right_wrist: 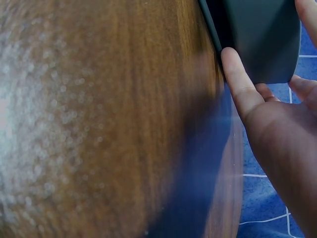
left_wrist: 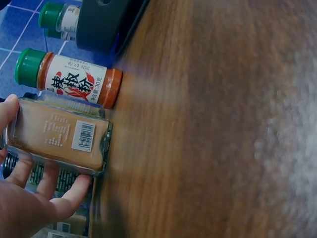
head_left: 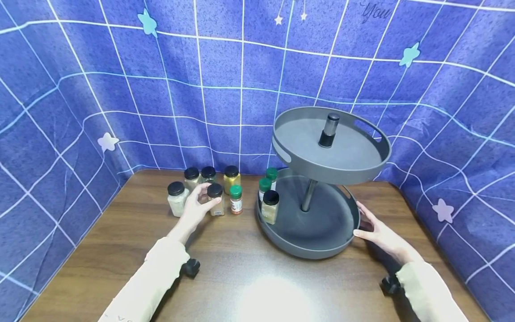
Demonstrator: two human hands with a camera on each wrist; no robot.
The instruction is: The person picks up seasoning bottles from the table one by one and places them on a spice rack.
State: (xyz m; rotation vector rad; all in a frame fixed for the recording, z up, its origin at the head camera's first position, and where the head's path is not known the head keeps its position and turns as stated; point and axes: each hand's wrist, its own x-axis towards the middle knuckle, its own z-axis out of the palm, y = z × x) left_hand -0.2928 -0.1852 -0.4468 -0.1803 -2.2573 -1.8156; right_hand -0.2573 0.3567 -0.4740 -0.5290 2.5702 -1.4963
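My left hand [head_left: 196,206] grips a square spice jar [left_wrist: 59,131] of light brown powder with a black lid, thumb on one side and fingers on the other. In the left wrist view its barcode label faces the camera. Close beside it stands a green-capped chili powder bottle [head_left: 236,201]. A two-tier grey turntable rack [head_left: 310,252] is on the right. My right hand [head_left: 376,230] touches the outer wall of its lower tray with fairly straight, spread fingers. On that tray's left side stand a black-lidded jar [head_left: 270,208] and two green-capped bottles [head_left: 264,187].
More black-lidded jars stand behind and left of my left hand: a white one [head_left: 178,200], a yellow one [head_left: 232,179] and two others [head_left: 192,176]. The rack's upper tray [head_left: 354,145] overhangs the lower one. A blue grid-patterned cloth [head_left: 225,103] hangs behind the wooden table [head_left: 217,286].
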